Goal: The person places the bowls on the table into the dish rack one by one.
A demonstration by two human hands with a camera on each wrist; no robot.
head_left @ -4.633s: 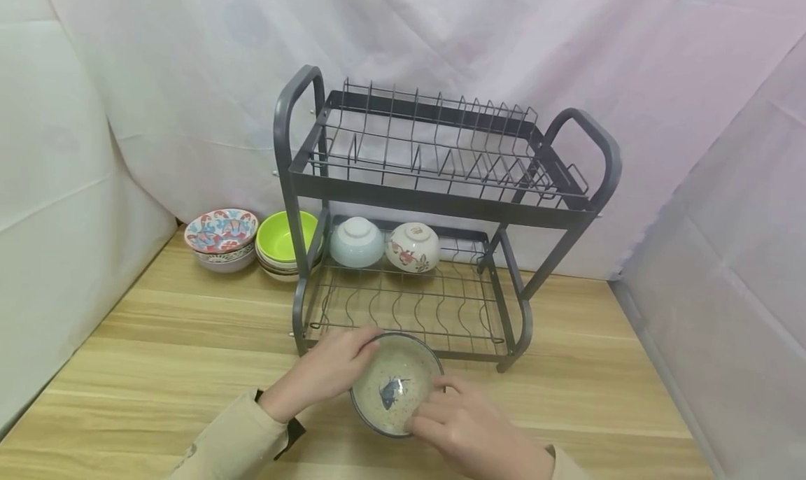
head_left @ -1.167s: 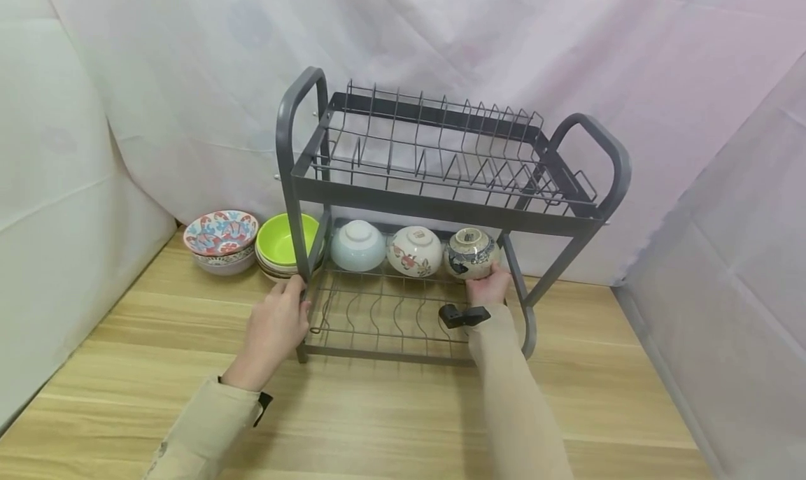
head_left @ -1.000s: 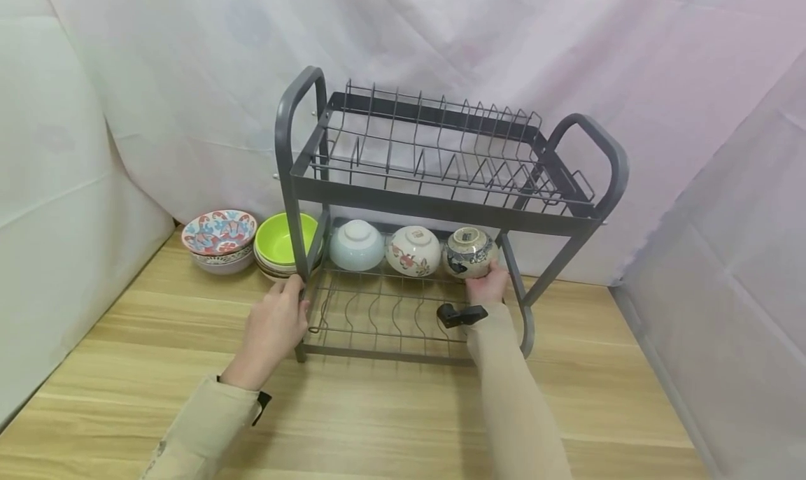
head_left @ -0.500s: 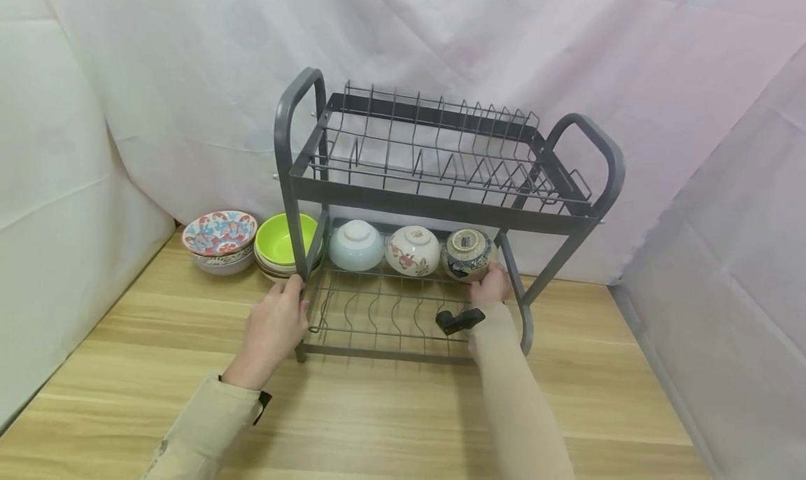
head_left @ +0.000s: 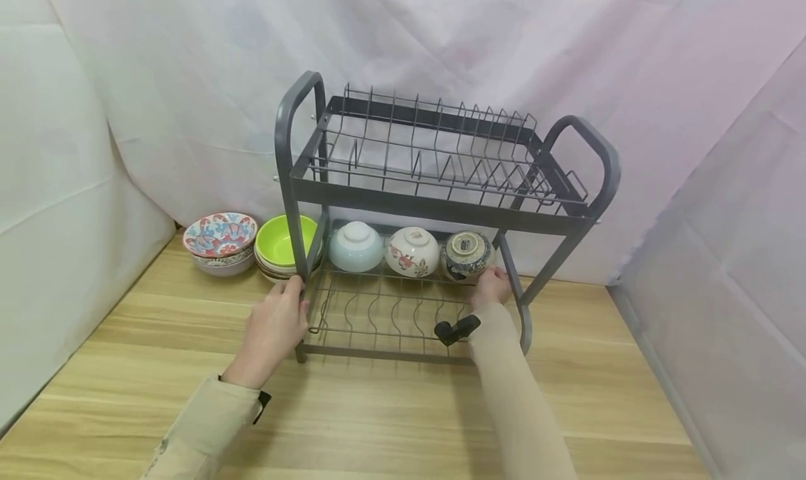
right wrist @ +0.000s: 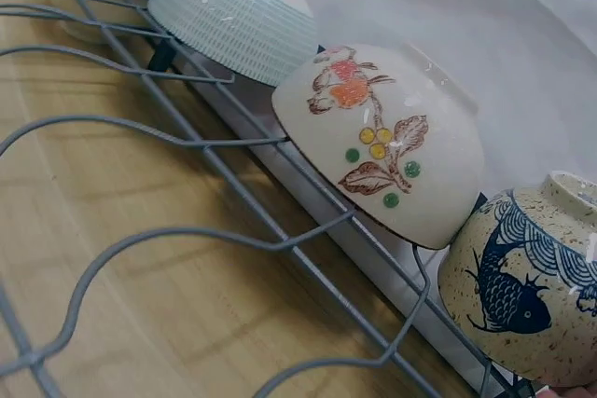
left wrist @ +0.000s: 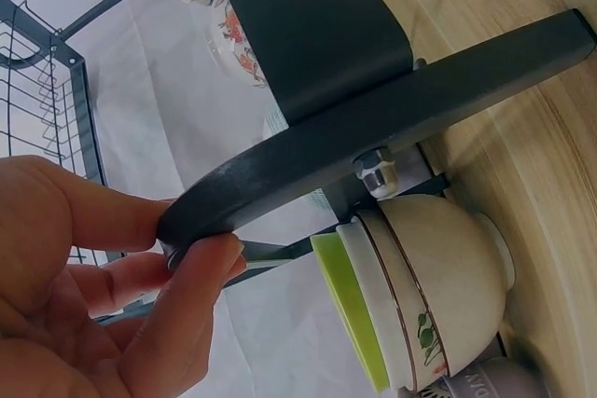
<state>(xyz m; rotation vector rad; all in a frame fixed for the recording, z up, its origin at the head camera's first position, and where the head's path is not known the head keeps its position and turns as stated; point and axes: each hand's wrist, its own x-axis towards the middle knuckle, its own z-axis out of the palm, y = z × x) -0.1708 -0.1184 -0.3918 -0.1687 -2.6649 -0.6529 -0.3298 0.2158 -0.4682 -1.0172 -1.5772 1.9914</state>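
Note:
My left hand (head_left: 276,320) pinches the left front upright of the dark two-tier dish rack (head_left: 403,201) between thumb and fingers, as the left wrist view shows. My right hand (head_left: 492,287) reaches onto the lower tier and holds the lower right edge of a speckled bowl with a blue fish (right wrist: 511,281). This bowl is upside down, its foot facing up and forward. Most right fingers are hidden; only a bit of fingertip shows in the right wrist view. To its left, a white flowered bowl (head_left: 412,252) and a pale blue bowl (head_left: 356,246) also lie upside down in a row.
Left of the rack stand two stacks of upright bowls on the wooden table (head_left: 378,417): one topped by a red-and-blue patterned bowl (head_left: 220,234), one by a green bowl (head_left: 277,241). A white cloth backdrop (head_left: 441,39) hangs behind the rack.
Earlier both hands held the fish bowl upright before the rack; it then came upside down onto the lower tier. Over the last second its foot has tipped toward me. The left hand stays on the upright.

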